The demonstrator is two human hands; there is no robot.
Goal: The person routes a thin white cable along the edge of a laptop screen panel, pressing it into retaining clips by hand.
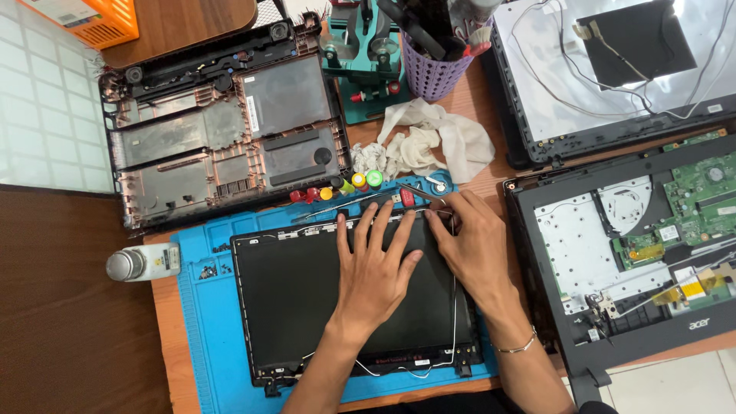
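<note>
The left hand (pixel 376 268) lies flat and released, fingers spread, palm down on the dark laptop screen panel (pixel 307 299), which rests on a blue work mat (pixel 203 345). The fingertips reach the panel's upper edge. Just beside it, touching at the knuckles, the right hand (pixel 471 249) bends its fingers down onto the panel's top right corner; they press or pinch at the frame there, but whether anything is grasped cannot be told. A thin bracelet (pixel 517 346) circles that wrist.

Just beyond the fingertips lie tweezers (pixel 418 189) and a row of small red, yellow and green screwdriver handles (pixel 356 182). Further beyond them sits a crumpled white cloth (pixel 429 142), then a purple tool cup (pixel 433 69) and a green fixture (pixel 360 69). Up and to the left of the left hand lies an emptied laptop bottom case (pixel 222 130); out to the left, off the mat's edge, a small white bottle (pixel 146 262) lies on its side. Close to the right of the right hand is an open laptop base with a green circuit board (pixel 701 199), and above that a lid shell with loose cables (pixel 613 69). A white wire (pixel 454 322) runs along the panel's right edge, under the right forearm
</note>
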